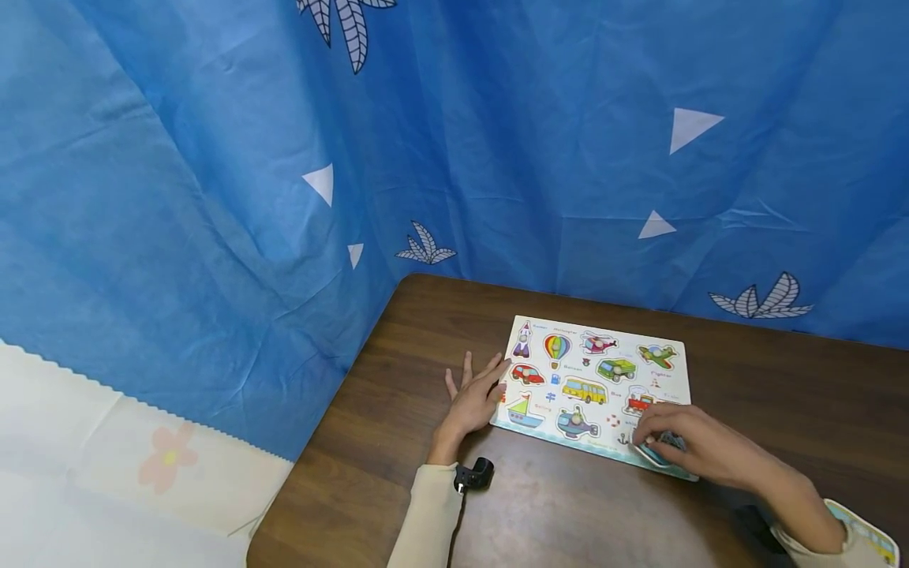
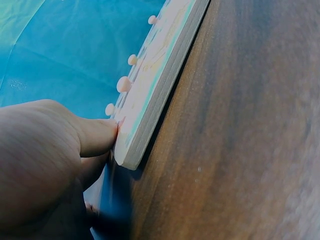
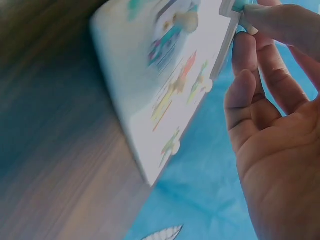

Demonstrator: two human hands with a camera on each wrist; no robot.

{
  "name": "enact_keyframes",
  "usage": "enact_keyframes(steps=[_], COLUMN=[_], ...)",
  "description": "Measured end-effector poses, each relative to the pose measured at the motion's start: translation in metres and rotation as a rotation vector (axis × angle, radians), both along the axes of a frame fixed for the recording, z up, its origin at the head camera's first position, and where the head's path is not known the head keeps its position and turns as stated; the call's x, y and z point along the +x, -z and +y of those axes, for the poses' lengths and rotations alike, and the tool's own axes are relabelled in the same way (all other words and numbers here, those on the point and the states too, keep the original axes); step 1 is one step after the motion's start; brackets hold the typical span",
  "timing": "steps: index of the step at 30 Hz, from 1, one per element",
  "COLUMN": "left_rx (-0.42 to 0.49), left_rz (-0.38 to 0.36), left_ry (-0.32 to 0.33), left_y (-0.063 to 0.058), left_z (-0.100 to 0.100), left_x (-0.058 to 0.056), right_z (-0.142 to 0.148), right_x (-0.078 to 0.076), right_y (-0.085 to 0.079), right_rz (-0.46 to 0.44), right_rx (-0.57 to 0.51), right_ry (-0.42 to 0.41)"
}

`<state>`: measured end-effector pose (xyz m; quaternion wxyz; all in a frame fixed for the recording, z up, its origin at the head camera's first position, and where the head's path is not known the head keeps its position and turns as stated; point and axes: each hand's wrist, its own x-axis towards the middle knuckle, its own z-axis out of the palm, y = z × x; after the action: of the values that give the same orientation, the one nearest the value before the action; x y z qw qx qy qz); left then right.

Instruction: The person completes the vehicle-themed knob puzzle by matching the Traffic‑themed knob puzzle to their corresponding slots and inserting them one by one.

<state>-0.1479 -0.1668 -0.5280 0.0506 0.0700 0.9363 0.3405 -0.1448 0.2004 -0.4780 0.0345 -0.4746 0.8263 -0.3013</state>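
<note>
A wooden peg puzzle board with vehicle pictures lies flat on the table. My left hand is at its left edge, fingers spread, with the thumb resting on the board near a corner. Over the lower right part of the board, my right hand pinches a knobbed puzzle piece between thumb and fingers. Its picture is mostly hidden by the hand. Pieces with round knobs sit in the board, among them a yellow bus, a sailboat and a red train.
The brown wooden table has a rounded left corner. A blue curtain hangs behind and to the left. Partly under my right sleeve lies another printed board or card. A black wrist device is on my left wrist.
</note>
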Motion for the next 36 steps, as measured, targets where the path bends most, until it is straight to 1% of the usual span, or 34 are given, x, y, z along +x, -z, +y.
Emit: enact_keyframes(steps=[3,6,11,18,22,25,29,31,36], left_rx=[-0.004,-0.014,-0.015,-0.009,-0.014,-0.015,-0.019,-0.025,-0.024], left_rz=[-0.004,-0.007,0.002,0.005,-0.006,-0.010,0.003,0.005,0.000], left_ry=[0.001,0.002,0.003,-0.005,-0.016,-0.011,-0.004,-0.005,-0.011], left_y=[0.000,0.001,0.002,0.001,0.000,0.001,0.003,0.003,0.001], left_z=[0.000,-0.001,-0.002,-0.005,-0.004,-0.002,0.002,0.003,0.002], left_x=[0.000,0.000,0.000,0.001,0.001,0.000,-0.003,-0.003,-0.001], right_z=[-0.014,-0.026,-0.045,-0.070,-0.084,-0.091,-0.100,-0.106,-0.122], right_x=[-0.006,-0.011,-0.020,-0.026,-0.028,-0.030,-0.033,-0.035,-0.038], right_y=[0.000,0.000,-0.001,-0.004,-0.002,0.000,0.005,0.007,0.009], right_rz=[-0.024,-0.049,-0.020,-0.046,-0.042,-0.041,-0.024,-0.011,-0.017], right_rx=[0.015,0.003,-0.012,0.018,0.024,0.041,0.068,0.075,0.103], right_ry=[-0.008,-0.027,-0.054,-0.067,-0.082,-0.090,-0.088,-0.092,-0.112])
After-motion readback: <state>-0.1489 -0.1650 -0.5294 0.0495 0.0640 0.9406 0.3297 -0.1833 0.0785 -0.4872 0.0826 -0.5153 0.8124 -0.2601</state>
